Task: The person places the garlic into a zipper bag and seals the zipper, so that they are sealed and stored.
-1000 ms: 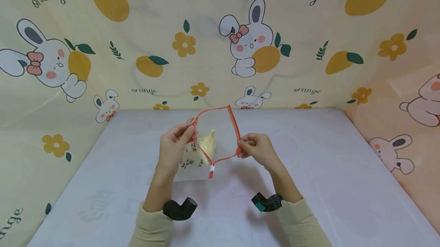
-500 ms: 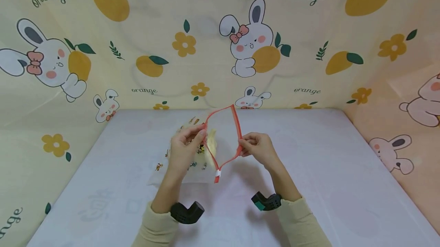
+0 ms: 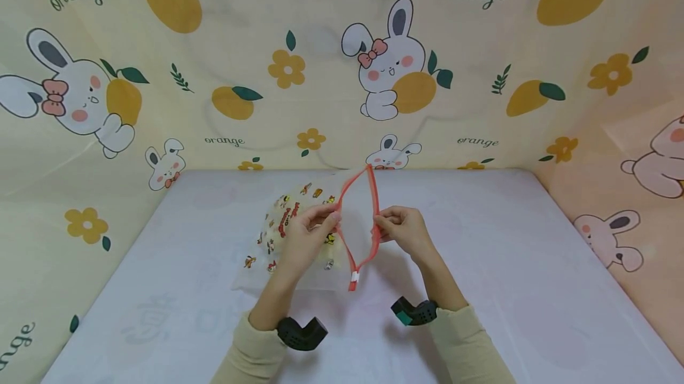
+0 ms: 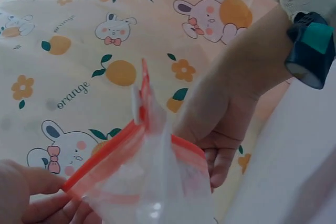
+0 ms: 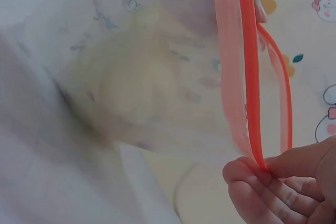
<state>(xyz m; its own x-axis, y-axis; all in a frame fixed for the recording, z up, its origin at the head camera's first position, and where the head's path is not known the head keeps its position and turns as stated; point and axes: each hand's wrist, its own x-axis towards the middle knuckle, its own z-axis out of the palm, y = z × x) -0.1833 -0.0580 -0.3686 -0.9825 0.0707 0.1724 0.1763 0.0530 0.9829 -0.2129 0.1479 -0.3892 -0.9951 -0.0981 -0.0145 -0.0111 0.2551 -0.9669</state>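
A translucent zipper bag (image 3: 272, 235) printed with small cartoon figures stands on its side with its red-edged mouth spread apart. My left hand (image 3: 310, 235) pinches the left rim of the mouth between thumb and fingers. Opposite it, my right hand (image 3: 403, 231) pinches the right rim. The white slider (image 3: 355, 276) sits at the near end of the red zip. Inside the bag a pale yellow thing (image 5: 136, 77) shows blurred through the plastic in the right wrist view; its kind cannot be told there.
A white-covered table (image 3: 507, 265) lies under the bag. Behind it hangs a cream cloth (image 3: 320, 81) with rabbits and oranges, which also runs down both sides. A black wrist camera (image 3: 302, 334) is strapped to the left wrist, another camera (image 3: 414, 311) to the right.
My left hand has moved right and slightly nearer, carrying its rim, so the bag mouth is narrower. The yellow thing is now covered by the printed side. My right hand has hardly moved.
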